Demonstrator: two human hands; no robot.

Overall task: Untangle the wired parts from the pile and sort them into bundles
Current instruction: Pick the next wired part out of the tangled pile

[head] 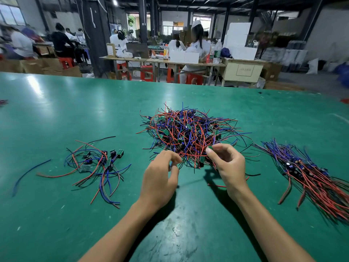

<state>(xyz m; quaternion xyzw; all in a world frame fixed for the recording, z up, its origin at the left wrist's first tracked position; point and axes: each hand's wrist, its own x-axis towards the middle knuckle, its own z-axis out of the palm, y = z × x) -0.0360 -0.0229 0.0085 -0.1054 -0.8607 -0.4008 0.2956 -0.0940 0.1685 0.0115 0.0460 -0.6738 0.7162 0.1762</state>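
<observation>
A tangled pile point(190, 132) of small green circuit boards with red, blue and black wires lies in the middle of the green table point(66, 110). My left hand point(160, 176) is at the pile's near edge, its curled fingers pinching wires there. My right hand point(226, 163) pinches a small green board between thumb and forefinger at the pile's near right edge. A loose group of wired parts point(98, 163) lies to the left. A long, aligned bundle point(311, 176) lies to the right.
A single blue wire point(28, 174) lies at the far left of the table. Beyond the table's far edge, people sit at workbenches point(160, 60) with red stools and boxes. Bare green table surface stretches in front of and behind the pile.
</observation>
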